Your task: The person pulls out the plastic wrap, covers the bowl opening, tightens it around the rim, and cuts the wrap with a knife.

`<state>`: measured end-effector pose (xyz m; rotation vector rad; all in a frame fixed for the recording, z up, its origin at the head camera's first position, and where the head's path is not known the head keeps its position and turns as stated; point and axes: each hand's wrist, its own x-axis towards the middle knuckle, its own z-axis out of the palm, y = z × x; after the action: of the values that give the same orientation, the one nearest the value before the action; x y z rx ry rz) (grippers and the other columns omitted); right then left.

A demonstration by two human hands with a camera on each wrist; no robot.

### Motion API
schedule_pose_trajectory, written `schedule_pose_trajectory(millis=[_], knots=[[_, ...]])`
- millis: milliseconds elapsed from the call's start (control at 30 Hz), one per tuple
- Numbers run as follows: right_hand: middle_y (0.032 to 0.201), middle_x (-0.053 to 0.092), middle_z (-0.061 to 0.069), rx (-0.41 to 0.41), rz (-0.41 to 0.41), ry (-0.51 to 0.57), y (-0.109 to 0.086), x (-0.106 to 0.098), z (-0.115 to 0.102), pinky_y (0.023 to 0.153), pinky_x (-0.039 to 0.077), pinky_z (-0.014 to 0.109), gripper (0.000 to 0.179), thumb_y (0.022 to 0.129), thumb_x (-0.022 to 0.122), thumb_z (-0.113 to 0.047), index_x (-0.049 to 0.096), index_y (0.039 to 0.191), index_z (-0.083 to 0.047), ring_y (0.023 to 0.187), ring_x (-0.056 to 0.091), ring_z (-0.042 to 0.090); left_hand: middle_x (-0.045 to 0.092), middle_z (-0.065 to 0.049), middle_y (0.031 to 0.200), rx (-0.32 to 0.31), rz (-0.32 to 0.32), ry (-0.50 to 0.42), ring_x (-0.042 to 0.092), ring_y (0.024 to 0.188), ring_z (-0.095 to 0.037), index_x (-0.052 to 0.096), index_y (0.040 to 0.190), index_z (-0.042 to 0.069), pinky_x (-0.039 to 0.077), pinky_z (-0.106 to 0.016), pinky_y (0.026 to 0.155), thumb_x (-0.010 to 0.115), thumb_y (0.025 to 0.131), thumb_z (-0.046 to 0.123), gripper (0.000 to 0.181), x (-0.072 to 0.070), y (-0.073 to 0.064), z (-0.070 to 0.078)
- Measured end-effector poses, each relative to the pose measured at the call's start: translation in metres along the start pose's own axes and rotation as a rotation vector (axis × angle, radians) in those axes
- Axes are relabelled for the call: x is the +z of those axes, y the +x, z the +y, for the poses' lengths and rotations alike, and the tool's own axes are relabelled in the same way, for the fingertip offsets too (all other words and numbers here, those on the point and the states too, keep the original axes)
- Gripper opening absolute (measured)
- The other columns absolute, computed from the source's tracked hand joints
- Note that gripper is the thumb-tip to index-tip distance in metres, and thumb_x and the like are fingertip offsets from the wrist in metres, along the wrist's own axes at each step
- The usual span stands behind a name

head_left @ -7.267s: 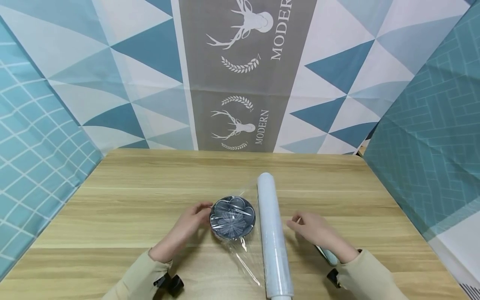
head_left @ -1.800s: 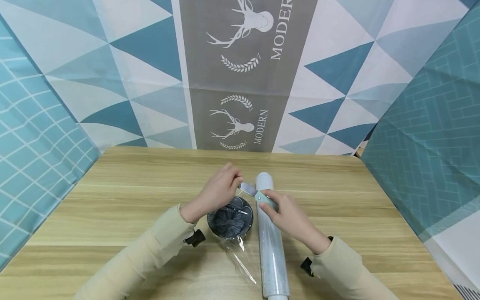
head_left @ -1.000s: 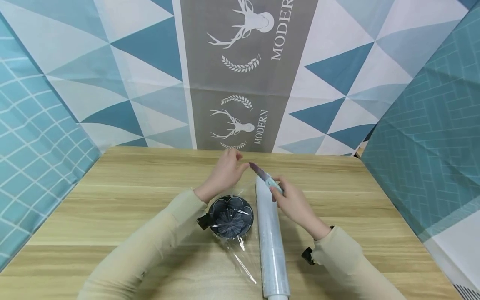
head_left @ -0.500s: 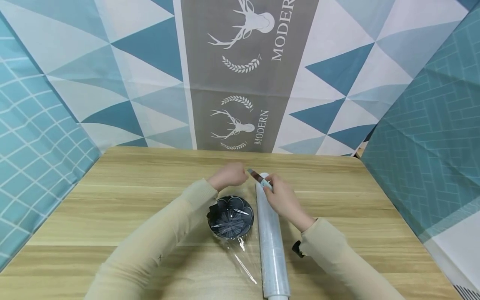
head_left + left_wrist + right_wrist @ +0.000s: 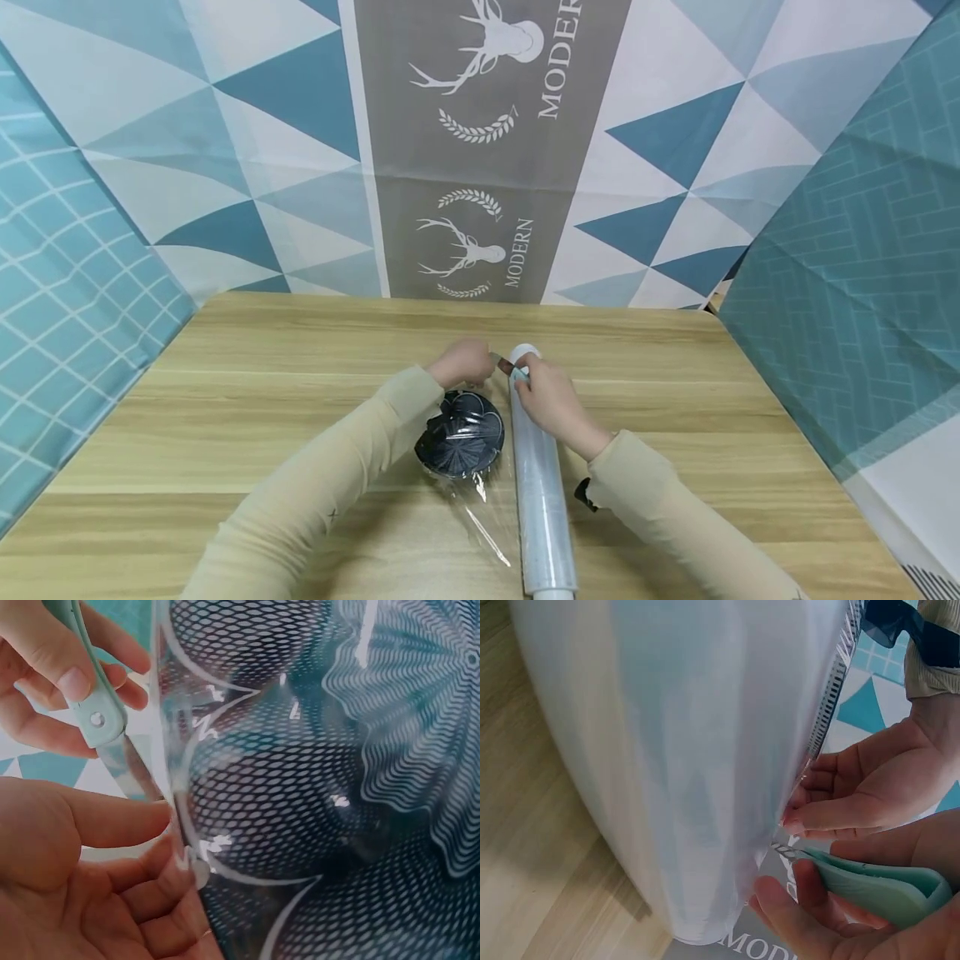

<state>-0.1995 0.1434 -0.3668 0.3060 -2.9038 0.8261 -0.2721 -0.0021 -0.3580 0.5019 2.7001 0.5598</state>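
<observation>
A dark patterned bowl stands on the table under clear cling film, which runs across to a long roll of cling film on its right. My left hand, just beyond the bowl, pinches the film's edge between thumb and fingers, as the left wrist view shows. In my right hand, over the far end of the roll, I grip a mint-green folding knife by its handle. Its unfolded blade points at the film beside my left fingertips.
The wooden table reaches back to a patterned cloth. Teal cloths hang at both sides, the right one close to the table's edge. A dark strap is on my left wrist.
The knife, earlier on the table under my right forearm, is now in my right hand. My left hand has gone from the bowl's side to beyond it. Lately both hands have drawn closer together.
</observation>
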Motion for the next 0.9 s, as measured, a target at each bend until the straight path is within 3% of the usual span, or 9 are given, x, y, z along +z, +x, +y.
schedule_pose_trajectory(millis=[133,333,567,900], knots=[[0.106,0.073,0.025,-0.025,-0.014,-0.048,0.001,0.000,-0.002,0.067,0.055,0.039,0.022,0.093,0.064,0.001,0.066,0.114,0.008,0.078,0.064,0.029,0.048,0.004,0.050,-0.015,0.016,-0.025,0.042,0.046,-0.010,0.049,0.057,0.014,0.033,-0.022,0.050,0.052,0.094,0.005,0.038,-0.001,-0.002,0.001],[0.103,0.074,0.024,-0.058,-0.026,-0.082,0.005,0.000,-0.004,0.065,0.055,0.039,0.022,0.090,0.066,0.002,0.068,0.112,0.007,0.075,0.064,0.030,0.046,0.006,0.051,0.026,0.025,0.041,0.044,0.049,-0.010,0.049,0.058,0.015,0.034,-0.023,0.051,0.057,0.092,0.006,0.036,-0.001,-0.004,0.003],[0.107,0.074,0.024,-0.082,-0.037,-0.115,0.013,0.001,-0.004,0.083,0.058,0.051,0.021,0.090,0.066,0.002,0.069,0.110,0.007,0.099,0.070,0.042,0.050,0.005,0.059,0.092,0.033,0.106,0.048,0.057,-0.012,0.050,0.066,0.014,0.035,-0.023,0.054,0.055,0.096,0.009,0.031,0.000,-0.005,0.005],[0.112,0.074,0.023,-0.046,-0.084,-0.094,0.013,-0.003,-0.003,0.083,0.059,0.048,0.022,0.090,0.066,0.002,0.071,0.111,0.006,0.099,0.070,0.039,0.049,0.004,0.061,0.104,0.014,-0.044,0.048,0.056,-0.009,0.050,0.071,0.012,0.036,-0.021,0.056,0.055,0.097,0.004,0.028,-0.001,-0.009,-0.001]])
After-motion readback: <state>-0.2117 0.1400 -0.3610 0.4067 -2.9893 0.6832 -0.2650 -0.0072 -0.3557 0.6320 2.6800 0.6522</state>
